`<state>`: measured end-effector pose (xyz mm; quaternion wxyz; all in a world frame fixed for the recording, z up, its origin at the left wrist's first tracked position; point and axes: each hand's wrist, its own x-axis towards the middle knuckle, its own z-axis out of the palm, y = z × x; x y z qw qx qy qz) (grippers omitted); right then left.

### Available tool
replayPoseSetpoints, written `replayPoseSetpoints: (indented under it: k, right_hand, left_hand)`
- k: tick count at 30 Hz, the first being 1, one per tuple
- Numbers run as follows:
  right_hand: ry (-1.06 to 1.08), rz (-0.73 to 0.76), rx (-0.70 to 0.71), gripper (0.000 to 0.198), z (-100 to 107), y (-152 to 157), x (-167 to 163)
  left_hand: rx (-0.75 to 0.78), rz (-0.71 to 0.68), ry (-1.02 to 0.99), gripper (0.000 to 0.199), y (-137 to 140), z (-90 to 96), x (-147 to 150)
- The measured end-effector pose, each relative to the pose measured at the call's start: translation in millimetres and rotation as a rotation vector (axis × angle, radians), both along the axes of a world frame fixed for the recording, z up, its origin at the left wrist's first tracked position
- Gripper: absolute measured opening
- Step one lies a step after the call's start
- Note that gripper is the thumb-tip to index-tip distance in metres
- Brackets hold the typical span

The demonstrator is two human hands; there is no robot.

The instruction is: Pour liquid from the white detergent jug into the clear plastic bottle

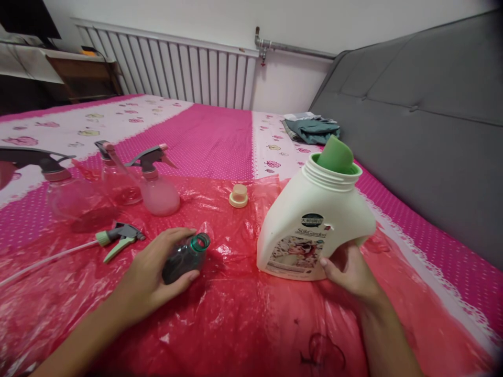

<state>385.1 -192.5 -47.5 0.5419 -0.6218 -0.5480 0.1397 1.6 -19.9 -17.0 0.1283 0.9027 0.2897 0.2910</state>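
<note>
My left hand (157, 269) is wrapped around a small dark green spray bottle (184, 262), whose neck is uncapped. My right hand (351, 272) grips the handle of a large white detergent jug (302, 225), which tilts slightly to the right. A green pouring spout (336, 155) shows in the jug's open mouth. Between and beyond the two lies a cream cap (238, 196) on the red plastic sheet (236, 324). Left of my left hand rests a loose grey and green trigger sprayer head (120, 238) with a long tube.
Spray bottles with trigger heads stand at the left, among them a pink one (160, 195) and a larger clear pink one (76, 201). Folded clothes (312, 128) lie on the bed near the grey headboard (416, 94). A white radiator (176, 65) lines the wall.
</note>
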Motion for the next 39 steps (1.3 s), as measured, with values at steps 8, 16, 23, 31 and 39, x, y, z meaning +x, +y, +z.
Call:
replayPoseSetpoints:
  k: [8,16,23,31,39]
  right_hand:
    - [0.017,0.091,-0.066,0.062,7.8,0.3,-3.3]
    - [0.045,0.082,-0.145,0.075,7.9,0.7,-3.9]
    - [0.071,0.129,-0.216,0.068,17.2,-2.9,-6.4]
    - [0.013,0.067,-0.32,0.044,20.7,-3.4,-7.2]
    - [-0.063,0.054,-0.289,0.047,20.0,-2.6,-3.0]
  left_hand:
    - [0.046,-0.027,0.035,0.051,4.7,0.5,-1.7]
    - [0.024,-0.032,0.034,0.053,5.7,-3.3,-4.2]
    - [0.013,-0.029,0.01,0.053,5.6,-1.9,-1.9]
    - [-0.018,-0.011,-0.001,0.053,3.4,-3.8,-1.9]
    - [-0.022,-0.009,-0.012,0.052,1.3,-3.6,-1.1]
